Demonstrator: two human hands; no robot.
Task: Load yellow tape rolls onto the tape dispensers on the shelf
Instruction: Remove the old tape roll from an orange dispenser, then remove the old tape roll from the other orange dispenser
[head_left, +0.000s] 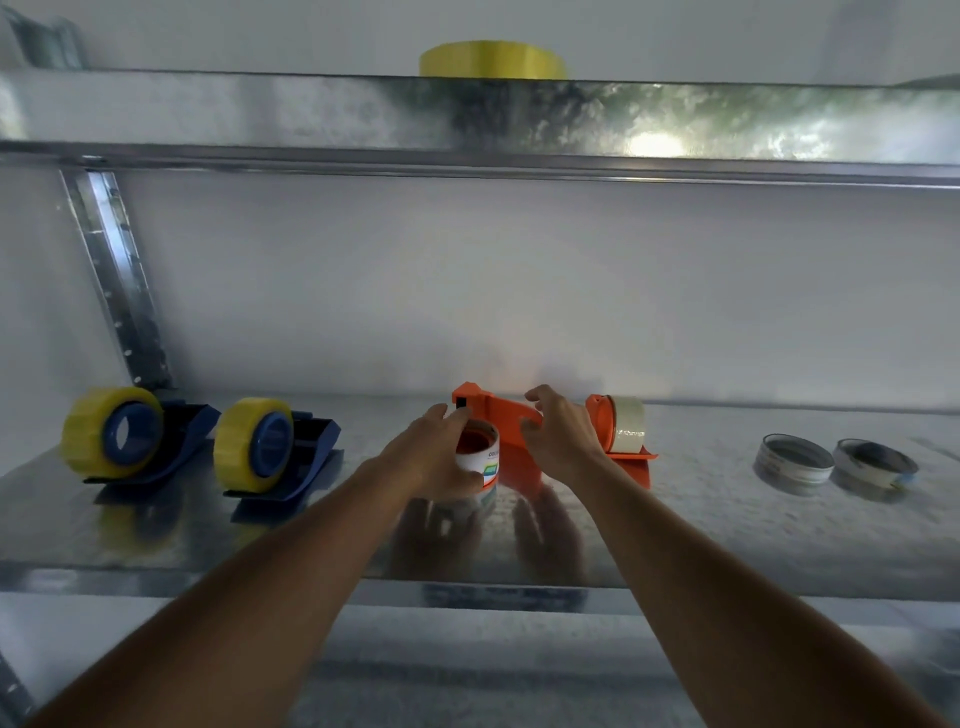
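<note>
Head view: a galvanised metal shelf (727, 525) carries everything at mid-height, its near edge running just under both forearms. The left hand (441, 457) wraps around a white tape core (480, 457) on the near orange dispenser (498, 421), fingers curled over its top. The right hand (561, 436) hovers half open over the same dispenser's body, fingers bent; whether it touches is unclear. Just right, a second orange dispenser (623, 441) holds a pale roll (629, 423). At far left two blue dispensers (171, 441) (306, 447) already carry yellow rolls (88, 431) (236, 447), with bare shelf between them and the hands. Far right, two empty cores (792, 462) (875, 462) lie flat, well apart from the dispensers. One yellow tape roll (491, 60) lies flat on the upper shelf (260, 111), near its front edge, above the hands.
</note>
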